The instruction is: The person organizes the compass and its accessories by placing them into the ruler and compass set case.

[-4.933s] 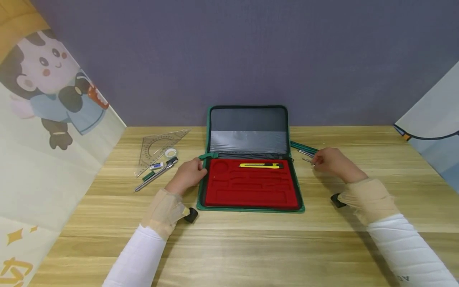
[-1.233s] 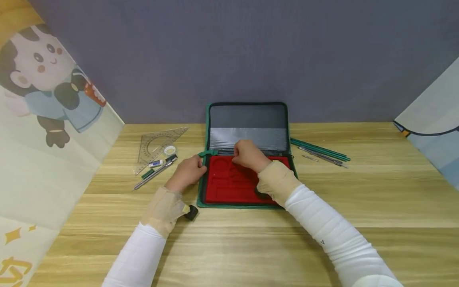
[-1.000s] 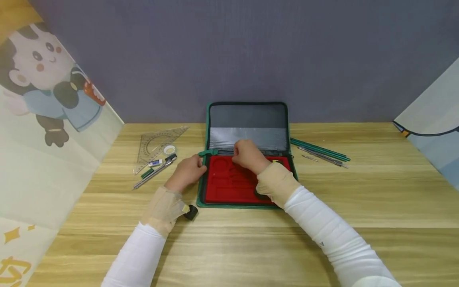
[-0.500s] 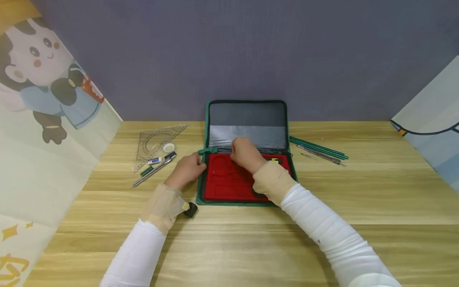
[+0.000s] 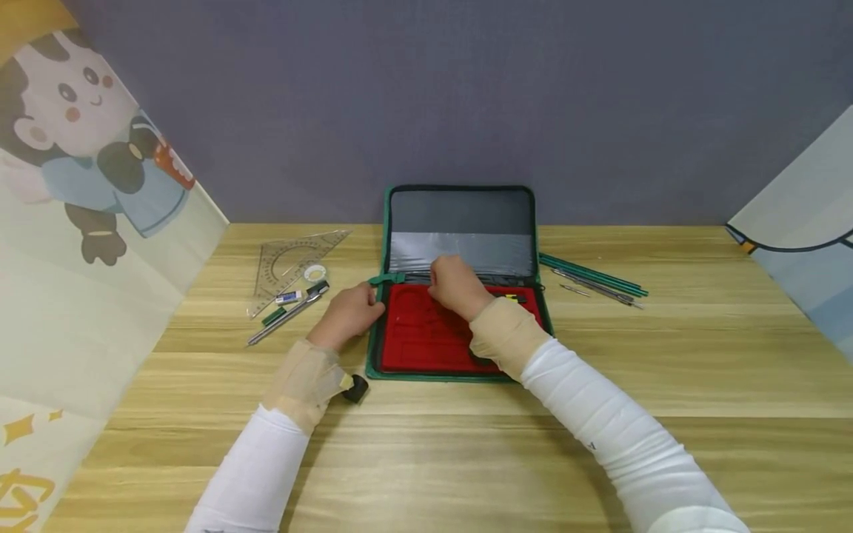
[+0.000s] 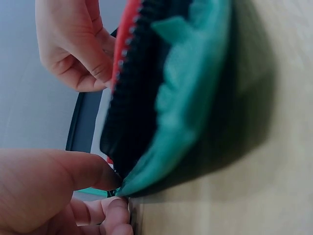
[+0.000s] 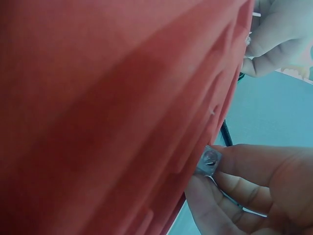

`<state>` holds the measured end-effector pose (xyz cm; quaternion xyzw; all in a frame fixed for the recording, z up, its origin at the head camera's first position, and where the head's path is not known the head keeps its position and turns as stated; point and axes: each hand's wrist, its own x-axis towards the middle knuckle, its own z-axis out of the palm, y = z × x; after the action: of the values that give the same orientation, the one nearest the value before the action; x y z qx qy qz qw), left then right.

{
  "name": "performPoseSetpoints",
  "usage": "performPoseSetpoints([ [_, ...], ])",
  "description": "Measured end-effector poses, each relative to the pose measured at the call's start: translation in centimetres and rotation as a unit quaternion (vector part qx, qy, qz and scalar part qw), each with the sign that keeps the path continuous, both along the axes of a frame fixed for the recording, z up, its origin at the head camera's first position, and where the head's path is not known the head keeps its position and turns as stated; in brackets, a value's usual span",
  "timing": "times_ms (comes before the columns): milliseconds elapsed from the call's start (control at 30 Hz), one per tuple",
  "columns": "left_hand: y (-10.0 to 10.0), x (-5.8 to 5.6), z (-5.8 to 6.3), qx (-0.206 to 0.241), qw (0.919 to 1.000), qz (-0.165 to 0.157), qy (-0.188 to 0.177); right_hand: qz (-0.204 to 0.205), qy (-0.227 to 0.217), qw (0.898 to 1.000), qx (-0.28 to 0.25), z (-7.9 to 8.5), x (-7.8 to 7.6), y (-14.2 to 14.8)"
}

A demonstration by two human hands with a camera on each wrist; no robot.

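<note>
An open green zip case [image 5: 433, 377] lies mid-table, its lid raised at the back. Its red moulded tray [image 5: 413, 352] has shaped recesses. My left hand [image 5: 349, 314] pinches the case's left edge between thumb and fingers; the green fabric side [image 6: 190, 107] fills much of the left wrist view. Over the tray's back part is my right hand [image 5: 460, 285], thumb and fingertips pinching a small silver block with a round mark, which looks like a pencil sharpener [image 7: 209, 159], right at the red surface. Partly hidden behind that hand, a yellow and black utility knife [image 5: 512, 297] lies in the tray.
On the left lie a clear set square [image 5: 264, 270], a white ring of tape [image 5: 315, 273], an eraser [image 5: 289, 297], a small green piece [image 5: 274, 316] and a silver compass [image 5: 286, 317]. Right of the case are green pencils [image 5: 593, 274], slim silver tools [image 5: 600, 289] and a small metal piece [image 5: 574, 290].
My right hand has moved from the tools at the right to the tray's back left, where it stays almost still over the last second. The left hand keeps its hold on the case edge.
</note>
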<state>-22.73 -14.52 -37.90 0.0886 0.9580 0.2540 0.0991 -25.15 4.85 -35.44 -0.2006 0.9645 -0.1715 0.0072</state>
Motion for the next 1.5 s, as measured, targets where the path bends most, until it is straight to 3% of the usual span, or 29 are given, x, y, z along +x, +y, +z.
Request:
performPoseSetpoints([
  [467,0.02,-0.16,-0.04,-0.003,1.0000,0.005,0.000,0.004,-0.044,0.999,-0.020,0.10,-0.13,0.51],
  [900,-0.02,-0.14,-0.07,-0.001,1.0000,0.001,-0.004,0.000,-0.023,1.000,-0.003,-0.03,-0.08,0.07],
  [1500,-0.14,-0.23,-0.15,0.002,1.0000,-0.001,-0.002,-0.003,-0.031,0.999,0.010,0.02,-0.05,-0.10],
])
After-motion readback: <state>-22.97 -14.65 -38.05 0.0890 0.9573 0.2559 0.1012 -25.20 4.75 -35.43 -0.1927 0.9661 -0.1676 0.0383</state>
